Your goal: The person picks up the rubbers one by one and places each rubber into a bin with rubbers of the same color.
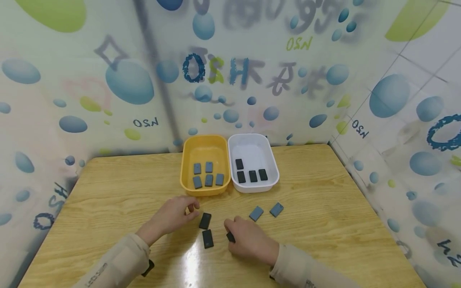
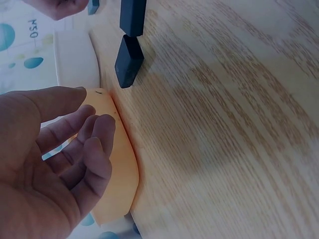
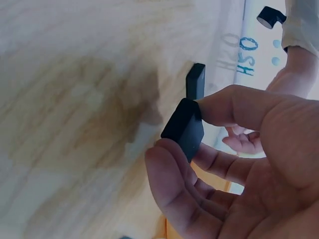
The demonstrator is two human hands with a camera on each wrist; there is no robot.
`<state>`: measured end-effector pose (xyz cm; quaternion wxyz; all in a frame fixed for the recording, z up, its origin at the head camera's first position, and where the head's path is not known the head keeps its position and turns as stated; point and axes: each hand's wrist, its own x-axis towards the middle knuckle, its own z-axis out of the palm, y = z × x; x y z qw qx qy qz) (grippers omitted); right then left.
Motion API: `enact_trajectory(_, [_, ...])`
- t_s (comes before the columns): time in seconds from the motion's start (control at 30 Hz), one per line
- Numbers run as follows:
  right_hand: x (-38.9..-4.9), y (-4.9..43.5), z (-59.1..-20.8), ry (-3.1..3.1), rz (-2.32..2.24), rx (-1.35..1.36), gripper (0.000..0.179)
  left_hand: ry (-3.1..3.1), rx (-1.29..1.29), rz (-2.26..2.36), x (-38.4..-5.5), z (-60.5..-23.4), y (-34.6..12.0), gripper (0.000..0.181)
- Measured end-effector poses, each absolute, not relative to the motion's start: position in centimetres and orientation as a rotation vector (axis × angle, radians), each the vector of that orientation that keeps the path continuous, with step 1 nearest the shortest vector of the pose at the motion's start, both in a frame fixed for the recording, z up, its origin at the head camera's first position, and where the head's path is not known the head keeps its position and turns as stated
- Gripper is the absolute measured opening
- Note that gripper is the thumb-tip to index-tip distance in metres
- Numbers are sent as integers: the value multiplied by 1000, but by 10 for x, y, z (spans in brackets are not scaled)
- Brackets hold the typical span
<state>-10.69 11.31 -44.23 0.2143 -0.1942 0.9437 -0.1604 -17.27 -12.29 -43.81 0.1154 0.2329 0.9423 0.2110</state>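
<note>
My right hand (image 1: 248, 238) pinches a small black rectangular block (image 3: 184, 129) between thumb and fingertips, above the wooden table. Left of it, two more black blocks lie on the table, an upper one (image 1: 205, 221) and a lower one (image 1: 207, 239). My left hand (image 1: 176, 212) is held near the upper block, just in front of the yellow bin (image 1: 203, 152). Its fingers are loosely bent and hold nothing, as the left wrist view shows. Beyond my right hand lie two blue-grey blocks, one nearer (image 1: 256, 213) and one farther right (image 1: 276, 209).
The yellow bin holds several blue-grey blocks in two rows. Side by side with it, a white bin (image 1: 250, 150) contains several black blocks. Both bins stand at the back of the wooden table (image 1: 317, 192), close to a printed wall covering (image 1: 234, 108).
</note>
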Motion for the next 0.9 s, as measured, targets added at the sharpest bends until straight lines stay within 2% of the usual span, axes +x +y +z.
enact_trajectory(0.3, [-116,127,-430,2624,-501,-436,19,2746,685,615,-173,-439,-122,5])
enact_trajectory(0.9, [-133,154,-402,2838,-550,-434,16,2742,640,614,-172,-442,-121,5])
